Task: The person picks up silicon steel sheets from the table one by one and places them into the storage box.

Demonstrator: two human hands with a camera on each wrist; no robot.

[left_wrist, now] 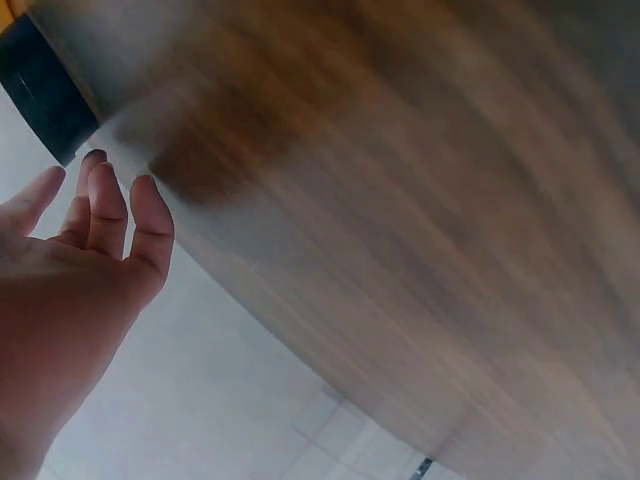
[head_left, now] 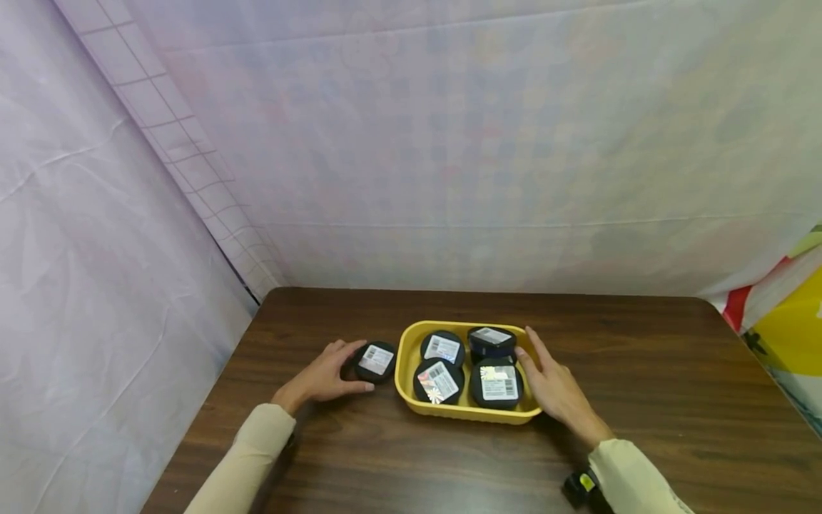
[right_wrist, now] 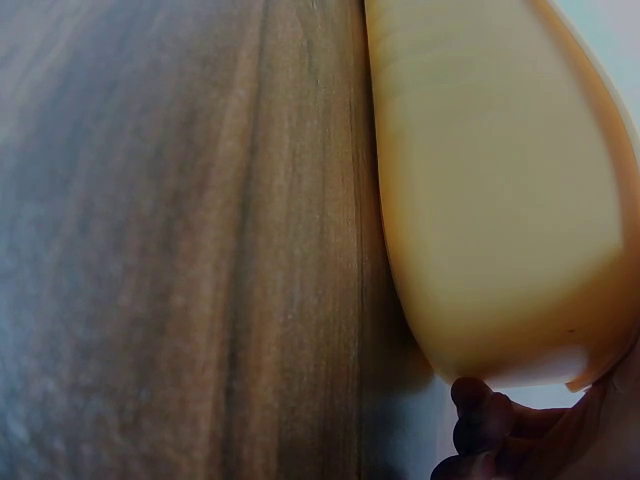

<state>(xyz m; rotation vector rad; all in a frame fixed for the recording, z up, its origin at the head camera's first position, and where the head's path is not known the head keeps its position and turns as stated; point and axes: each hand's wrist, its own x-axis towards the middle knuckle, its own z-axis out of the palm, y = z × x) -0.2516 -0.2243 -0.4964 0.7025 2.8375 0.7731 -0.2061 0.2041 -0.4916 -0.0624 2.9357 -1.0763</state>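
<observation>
A round black jar (head_left: 375, 361) with a white label on its lid stands on the table, just left of a yellow plastic basket (head_left: 411, 408). My left hand (head_left: 328, 374) is spread around the jar's left side, thumb at the front and fingers behind. In the left wrist view the fingers (left_wrist: 150, 225) are slightly bent beside the dark jar (left_wrist: 42, 85); firm contact is not visible. My right hand (head_left: 557, 389) holds the basket's right end, thumb at the rim. Several similar black jars lie inside, including a labelled one (head_left: 497, 384) at front right and a tilted one (head_left: 492, 341) behind it.
The brown wooden table (head_left: 359, 457) carries the basket and jars. Pale patterned cloth (head_left: 449, 157) hangs behind it, and white cloth (head_left: 115, 300) hangs along the left side. A colourful red and yellow cloth (head_left: 783, 321) shows at the far right.
</observation>
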